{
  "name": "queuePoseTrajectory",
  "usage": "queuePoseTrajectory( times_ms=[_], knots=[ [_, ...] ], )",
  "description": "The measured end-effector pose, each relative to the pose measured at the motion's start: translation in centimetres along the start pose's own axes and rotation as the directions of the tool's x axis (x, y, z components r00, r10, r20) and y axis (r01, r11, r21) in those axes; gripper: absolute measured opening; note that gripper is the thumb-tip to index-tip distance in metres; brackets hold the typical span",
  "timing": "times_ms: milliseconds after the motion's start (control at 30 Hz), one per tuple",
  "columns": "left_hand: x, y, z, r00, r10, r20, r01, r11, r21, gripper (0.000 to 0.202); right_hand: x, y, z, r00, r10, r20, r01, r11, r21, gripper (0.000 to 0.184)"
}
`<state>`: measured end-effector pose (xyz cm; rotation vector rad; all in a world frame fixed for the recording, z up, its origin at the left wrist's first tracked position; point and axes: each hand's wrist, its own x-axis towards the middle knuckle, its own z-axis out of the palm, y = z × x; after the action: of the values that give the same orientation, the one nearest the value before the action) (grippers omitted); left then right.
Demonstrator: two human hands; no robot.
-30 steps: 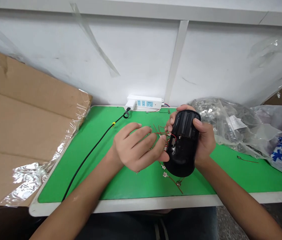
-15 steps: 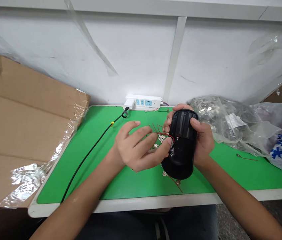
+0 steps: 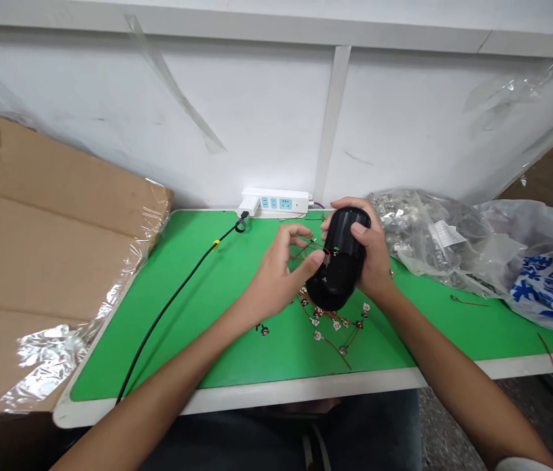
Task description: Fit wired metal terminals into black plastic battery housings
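My right hand (image 3: 373,252) grips a black, rounded plastic housing (image 3: 339,278) above the table, thumb across its ribbed upper part and fingers behind it. Thin red wires (image 3: 326,250) come out at the housing's left side, near a small light-coloured part at its middle. My left hand (image 3: 286,261) is beside that side, thumb tip at the housing's edge and the other fingers curved apart from it. A small pale wire end (image 3: 312,240) shows by the left index finger. Below the housing lie several small metal contact pieces (image 3: 336,324) with red wires.
The green table mat (image 3: 227,353) has a white edge. A cardboard box (image 3: 55,248) stands at left. A black cable (image 3: 173,301) runs to a white power strip (image 3: 284,200) at the wall. Clear bags of metal parts (image 3: 414,229) and a white plastic bag (image 3: 536,261) lie at right.
The housing and right hand have moved slightly up and left, uncovering more metal pieces. My left hand has turned, its fingers now pointing up beside the housing, apart from the thumb.
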<state>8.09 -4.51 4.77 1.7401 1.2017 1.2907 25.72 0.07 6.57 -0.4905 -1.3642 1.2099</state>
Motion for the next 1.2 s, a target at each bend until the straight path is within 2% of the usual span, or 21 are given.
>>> queuePoseTrajectory(
  times_ms=[67,100,200,267,333,400,533,600,633,667,733,800,867,1067,1200],
  knots=[
    [0.3,-0.4,0.2,0.977,-0.156,0.146,0.187,0.954,-0.234,0.057,-0.2,0.6,-0.2,0.997,-0.047,0.059,0.051,0.996,-0.073,0.042],
    [0.4,-0.5,0.1,0.947,-0.201,0.249,0.277,0.905,-0.323,0.058,-0.3,0.9,-0.2,0.994,-0.067,0.091,0.078,0.991,-0.112,0.044],
    [0.5,-0.5,-0.3,0.834,-0.236,0.499,0.473,0.771,-0.427,0.057,-0.7,1.4,-0.2,0.978,-0.115,0.173,0.149,0.968,-0.201,0.046],
    [0.4,-0.3,-0.5,0.792,-0.245,0.56,0.543,0.702,-0.461,0.053,-0.9,1.6,-0.1,0.97,-0.125,0.21,0.173,0.958,-0.23,0.046],
    [0.3,-0.1,-0.4,0.798,-0.26,0.544,0.562,0.649,-0.513,0.048,-0.8,1.7,-0.1,0.971,-0.114,0.211,0.17,0.947,-0.272,0.047],
    [0.5,0.1,-0.5,0.837,-0.283,0.469,0.529,0.638,-0.56,0.041,-0.5,1.8,-0.3,0.982,-0.101,0.162,0.152,0.927,-0.343,0.048],
    [1.8,0.3,-1.9,0.928,-0.323,0.185,0.361,0.658,-0.66,0.042,0.8,1.9,-1.5,0.997,-0.001,0.08,0.039,0.881,-0.472,0.04],
    [2.6,0.5,-3.1,0.942,-0.331,0.061,0.276,0.655,-0.704,0.047,1.1,1.8,-2.0,0.977,0.112,0.184,0.009,0.833,-0.553,0.031],
    [2.9,0.6,-3.7,0.942,-0.336,0.015,0.244,0.653,-0.717,0.049,1.1,1.7,-2.1,0.945,0.161,0.284,0.043,0.801,-0.597,0.027],
    [3.1,0.6,-4.1,0.94,-0.342,-0.014,0.226,0.65,-0.726,0.051,0.9,1.6,-2.0,0.894,0.2,0.401,0.111,0.768,-0.631,0.025],
    [3.3,0.6,-4.7,0.936,-0.35,-0.041,0.21,0.647,-0.733,0.049,0.1,1.7,-1.6,0.752,0.246,0.612,0.29,0.71,-0.641,0.026],
    [3.3,0.4,-4.9,0.934,-0.355,-0.039,0.215,0.646,-0.732,0.046,-0.7,1.9,-0.9,0.629,0.279,0.725,0.408,0.675,-0.614,0.029],
    [3.3,0.2,-4.7,0.933,-0.358,-0.029,0.228,0.653,-0.723,0.041,-1.4,2.1,-0.2,0.569,0.306,0.764,0.46,0.652,-0.603,0.031],
    [3.1,-0.2,-4.1,0.929,-0.37,0.017,0.269,0.643,-0.717,0.039,-1.7,2.3,0.2,0.57,0.328,0.753,0.467,0.625,-0.625,0.01],
    [2.9,-0.1,-4.0,0.924,-0.381,0.035,0.287,0.631,-0.721,0.041,-2.1,2.2,0.7,0.568,0.369,0.736,0.455,0.604,-0.654,0.013]
  ],
)
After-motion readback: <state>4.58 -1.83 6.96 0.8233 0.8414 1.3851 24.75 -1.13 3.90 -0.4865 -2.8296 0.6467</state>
